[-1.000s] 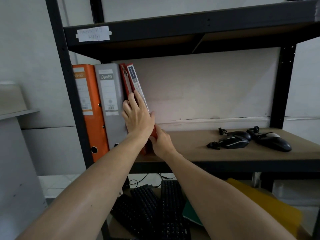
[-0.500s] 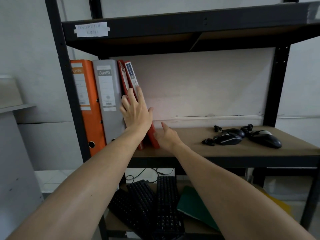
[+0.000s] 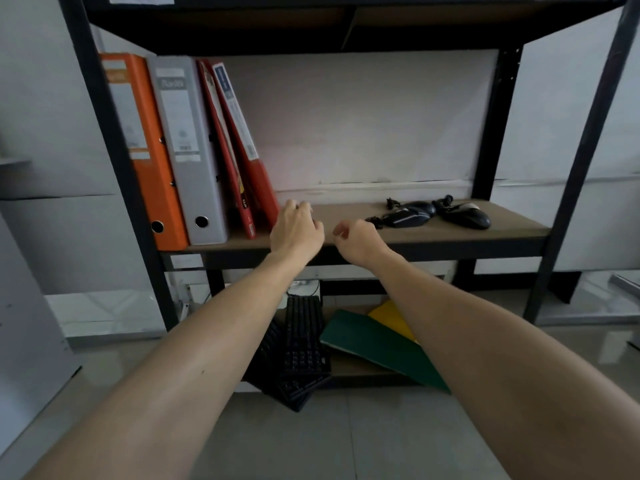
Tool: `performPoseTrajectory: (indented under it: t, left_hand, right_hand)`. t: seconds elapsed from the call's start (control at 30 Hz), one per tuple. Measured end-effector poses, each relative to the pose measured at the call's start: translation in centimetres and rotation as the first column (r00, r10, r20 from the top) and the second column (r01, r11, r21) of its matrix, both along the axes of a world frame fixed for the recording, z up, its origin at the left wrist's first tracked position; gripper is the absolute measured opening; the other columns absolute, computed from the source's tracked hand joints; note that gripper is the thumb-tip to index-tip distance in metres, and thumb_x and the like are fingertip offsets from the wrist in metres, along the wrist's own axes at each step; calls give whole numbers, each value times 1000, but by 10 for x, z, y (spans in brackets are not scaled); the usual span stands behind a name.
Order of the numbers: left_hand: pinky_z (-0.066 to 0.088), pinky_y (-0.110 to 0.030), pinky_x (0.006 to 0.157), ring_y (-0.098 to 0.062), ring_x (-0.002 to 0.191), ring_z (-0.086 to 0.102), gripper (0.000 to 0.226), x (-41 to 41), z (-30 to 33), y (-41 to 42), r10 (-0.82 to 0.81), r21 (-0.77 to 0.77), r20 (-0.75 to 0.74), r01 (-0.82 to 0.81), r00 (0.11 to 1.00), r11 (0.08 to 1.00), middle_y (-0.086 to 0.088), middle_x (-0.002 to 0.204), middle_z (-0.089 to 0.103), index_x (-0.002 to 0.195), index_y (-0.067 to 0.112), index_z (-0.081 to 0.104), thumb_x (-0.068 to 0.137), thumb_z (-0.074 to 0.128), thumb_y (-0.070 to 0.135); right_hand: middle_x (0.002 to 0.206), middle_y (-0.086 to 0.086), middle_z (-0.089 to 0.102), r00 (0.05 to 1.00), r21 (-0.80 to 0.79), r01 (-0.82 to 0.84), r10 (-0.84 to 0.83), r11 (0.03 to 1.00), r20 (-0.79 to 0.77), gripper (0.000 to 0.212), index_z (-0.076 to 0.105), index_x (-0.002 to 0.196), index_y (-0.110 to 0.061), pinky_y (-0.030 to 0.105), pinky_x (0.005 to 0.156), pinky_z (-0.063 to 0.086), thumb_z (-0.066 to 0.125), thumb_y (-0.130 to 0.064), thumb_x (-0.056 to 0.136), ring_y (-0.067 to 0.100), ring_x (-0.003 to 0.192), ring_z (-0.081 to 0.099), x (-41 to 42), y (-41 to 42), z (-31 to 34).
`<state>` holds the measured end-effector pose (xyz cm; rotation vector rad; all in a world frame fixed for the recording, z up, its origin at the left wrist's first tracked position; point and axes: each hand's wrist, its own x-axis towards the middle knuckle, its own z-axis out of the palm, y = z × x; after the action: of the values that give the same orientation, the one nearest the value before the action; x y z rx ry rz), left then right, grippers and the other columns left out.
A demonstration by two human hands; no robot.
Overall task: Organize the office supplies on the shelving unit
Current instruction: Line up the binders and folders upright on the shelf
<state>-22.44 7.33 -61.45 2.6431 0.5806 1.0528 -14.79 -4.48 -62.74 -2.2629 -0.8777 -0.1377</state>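
Observation:
An orange binder [image 3: 142, 147], a grey binder [image 3: 188, 147] and two thin red folders [image 3: 242, 157] stand at the left end of the wooden shelf [image 3: 346, 233]; the red folders lean left against the grey binder. My left hand [image 3: 296, 230] hovers just right of the folders' base, fingers loosely curled, holding nothing. My right hand [image 3: 356, 240] hangs beside it over the shelf's front edge, fingers also loosely curled and empty. Two black computer mice [image 3: 440, 214] with bundled cables lie at the right of the shelf.
Below, on the lowest shelf, lie black keyboards [image 3: 298, 351], a green folder [image 3: 377, 348] and a yellow folder [image 3: 391, 317]. Black metal uprights [image 3: 488, 133] frame the unit. A grey cabinet [image 3: 27, 341] stands at the left on the tiled floor.
Both hands have let go of the red folders and drawn back toward the shelf's front edge. The folders stay leaning on the grey binder. The view has pulled back and tilted down.

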Motion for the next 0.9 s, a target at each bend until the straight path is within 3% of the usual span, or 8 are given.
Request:
performPoseTrajectory:
  t: [0.1,0.33,0.53,0.9]
  left_hand:
    - [46,-36,69,-24,94,58,17,0,-27,-17,-27,-16,-99,26,995,1000,-3,107,56,100,14,61,98,51,27]
    - [49,-36,71,-30,99,61,26,4,-108,-52,-101,-81,-433,73,896,994,-9,111,62,112,13,63,99,47,28]
    - [50,-36,72,-29,97,62,26,16,-167,-52,-122,-180,-544,26,830,983,-7,114,61,114,14,63,97,48,28]
    - [50,-37,74,-30,100,62,28,82,-252,-45,-148,-249,-683,-37,715,968,-9,115,62,114,14,62,97,51,33]
  right_hand:
    - [111,10,67,1000,-31,26,-26,999,-10,24,69,113,-11,36,87,53,53,-17,96,25,99,61,2,-20,-16]
    - [114,7,65,992,-222,49,-74,974,-104,23,67,115,-15,36,88,53,54,-18,97,25,106,60,13,-47,-78]
    - [118,9,66,993,-376,54,-90,925,-79,26,67,117,-14,35,85,53,56,-21,95,28,107,61,24,-53,-142]
    - [131,6,55,962,-540,48,-185,840,-202,47,55,132,-20,41,92,50,70,-26,87,28,120,53,71,-39,-245]
